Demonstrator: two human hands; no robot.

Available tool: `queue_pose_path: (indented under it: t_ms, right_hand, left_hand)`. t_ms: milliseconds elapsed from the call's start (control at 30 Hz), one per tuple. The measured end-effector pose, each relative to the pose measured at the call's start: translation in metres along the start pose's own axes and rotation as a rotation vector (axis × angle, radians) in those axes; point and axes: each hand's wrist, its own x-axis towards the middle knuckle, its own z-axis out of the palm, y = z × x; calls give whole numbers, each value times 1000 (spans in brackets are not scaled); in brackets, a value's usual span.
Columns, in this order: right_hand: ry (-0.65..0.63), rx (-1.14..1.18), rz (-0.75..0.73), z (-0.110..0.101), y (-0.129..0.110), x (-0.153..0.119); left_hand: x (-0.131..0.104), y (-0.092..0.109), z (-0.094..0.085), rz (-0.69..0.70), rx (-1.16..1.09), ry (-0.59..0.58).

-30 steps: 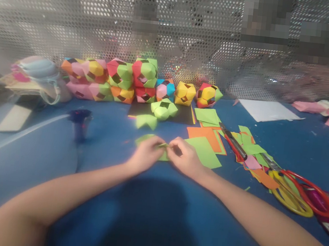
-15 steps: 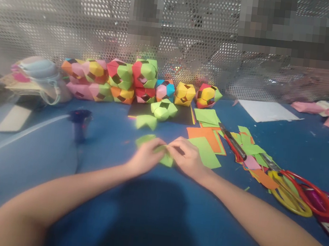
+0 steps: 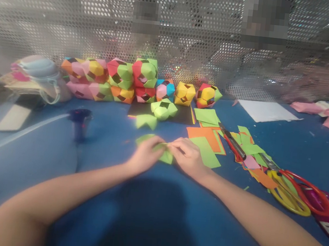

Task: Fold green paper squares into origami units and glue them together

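Observation:
Between my two hands is a piece of light green paper point(image 3: 166, 157), partly hidden by the fingers. My left hand point(image 3: 148, 155) pinches it from the left, and my right hand point(image 3: 187, 156) pinches it from the right, fingertips almost meeting. Beyond my left hand lies a folded green paper unit point(image 3: 146, 121), with a partly assembled green paper ball point(image 3: 164, 109) behind it. Just right of my right hand are green sheets point(image 3: 206, 151) and orange sheets point(image 3: 205, 137). A small stack of green squares point(image 3: 206, 116) lies farther back.
Finished multicoloured paper balls point(image 3: 144, 73) line the perforated metal screen point(image 3: 104, 26). At right lie a box cutter point(image 3: 235, 144), yellow-handled scissors point(image 3: 288, 194), red-handled scissors point(image 3: 313, 189) and paper scraps point(image 3: 251, 149). A dark blue cylindrical object point(image 3: 79, 124) and a cup-like container point(image 3: 44, 73) stand left.
Both hands stay in nearly the same place, still pinching the green paper. The paper's lower part has shifted slightly up between the fingers.

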Motion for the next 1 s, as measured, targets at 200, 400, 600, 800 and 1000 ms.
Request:
queue_pose_path:
  t_ms: [200,400,600,800,1000]
  right_hand:
    - [-47,-21,73,4,3,-3]
    - [-30,-36,96,5,1,-2]
    - [-73,-19,110,6,0,-4]
    - [-49,-32,99,9,0,-7]
    - [-9,18,200,6,-4,-3]
  left_hand:
    - [-1,0,0,3,-35,64]
    - [0,-2,1,14,-67,68]
    - [0,-4,1,54,-7,59]
    - [-3,-5,2,101,-14,34]
    - [-4,3,2,115,-141,51]
